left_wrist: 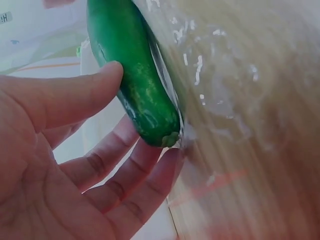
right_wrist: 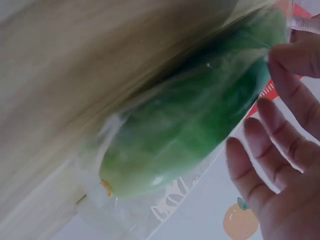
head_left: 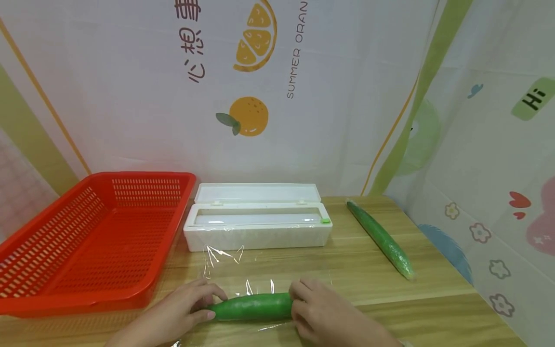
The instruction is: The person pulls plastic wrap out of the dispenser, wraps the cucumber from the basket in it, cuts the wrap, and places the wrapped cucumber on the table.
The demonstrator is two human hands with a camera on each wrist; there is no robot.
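A smooth green cucumber point(head_left: 256, 307) lies crosswise near the front of the table, on a sheet of clear plastic wrap point(head_left: 234, 270). My left hand point(head_left: 184, 308) holds its left end; in the left wrist view the thumb point(left_wrist: 107, 75) presses one side and the fingers curl about the stem end. Over at the right part, my right hand point(head_left: 323, 313) has its fingers bent against the cucumber. The right wrist view shows wrap drawn over the cucumber point(right_wrist: 185, 135), with thumb and forefinger pinching the wrap at its edge; the other fingers are loosely bent.
Behind the cucumber stands a white wrap dispenser point(head_left: 257, 238), lid raised, a green slider at its right. A red plastic basket point(head_left: 147, 270) occupies the left side. Another cucumber point(head_left: 381, 238), shiny as if wrapped, lies at the right. Printed cloth hangs behind the table.
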